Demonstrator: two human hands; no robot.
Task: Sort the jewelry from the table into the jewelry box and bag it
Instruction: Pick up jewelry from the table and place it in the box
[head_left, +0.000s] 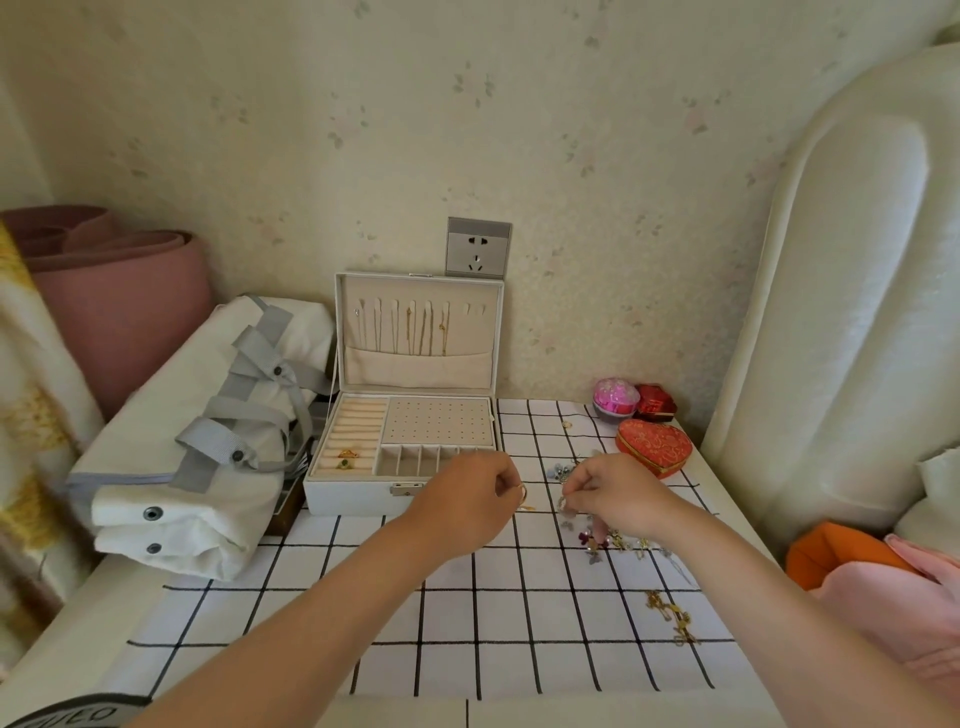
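Note:
The white jewelry box (353, 492) stands open at the back of the checked cloth, with thin chains (426, 327) hung in its lid and two rings (347, 458) in its ring rolls. My left hand (467, 499) pinches a gold ring (521, 491) just right of the box's front corner. My right hand (613, 493) pinches a small silver piece (562, 502) above a heap of loose jewelry (602, 540). A gold chain (672, 616) lies nearer on the right. The white canvas bag (208, 441) with grey straps lies left of the box.
A red heart-shaped box (654, 446), a small red box (655, 402) and a pink ball (615, 397) sit at the back right. A padded headboard (831, 312) rises on the right; pink and orange fabric (852, 577) lies below it. A wall socket (478, 248) is behind the lid.

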